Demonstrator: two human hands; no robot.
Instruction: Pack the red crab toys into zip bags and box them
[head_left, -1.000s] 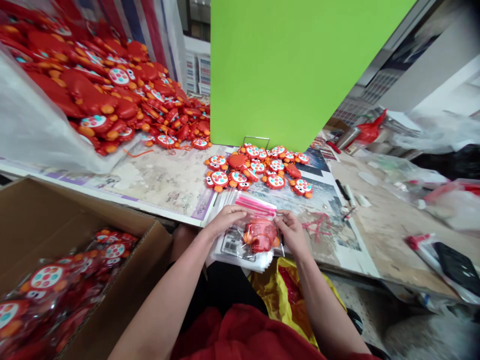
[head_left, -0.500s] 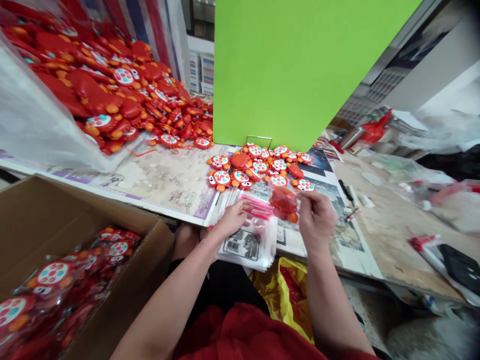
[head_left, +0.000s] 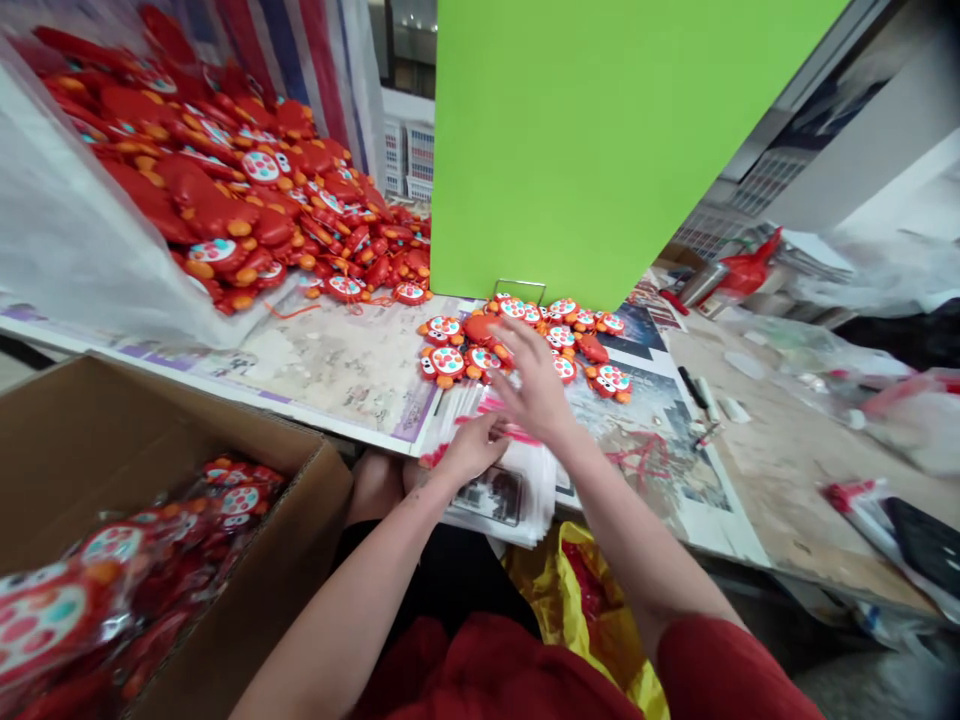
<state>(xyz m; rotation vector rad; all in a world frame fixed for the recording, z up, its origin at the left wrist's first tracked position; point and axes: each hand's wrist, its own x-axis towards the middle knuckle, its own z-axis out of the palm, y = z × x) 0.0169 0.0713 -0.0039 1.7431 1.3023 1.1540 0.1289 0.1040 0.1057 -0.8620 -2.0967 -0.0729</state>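
Right hand (head_left: 536,388): grip wide, fingers spread near red animal-shaped toys (head_left: 445,362). Left hand (head_left: 474,448) rests on pink-edged zip bags (head_left: 534,500), near side; cannot tell if its grip pinches.

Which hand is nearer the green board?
Right: right hand over the toys in front of the green board; left hand farther back, at the clear bags.

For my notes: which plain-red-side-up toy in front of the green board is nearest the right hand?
The left red toy, closest to the right hand; the right red toy lies farther off, and most neighbouring toys show spotted white faces.
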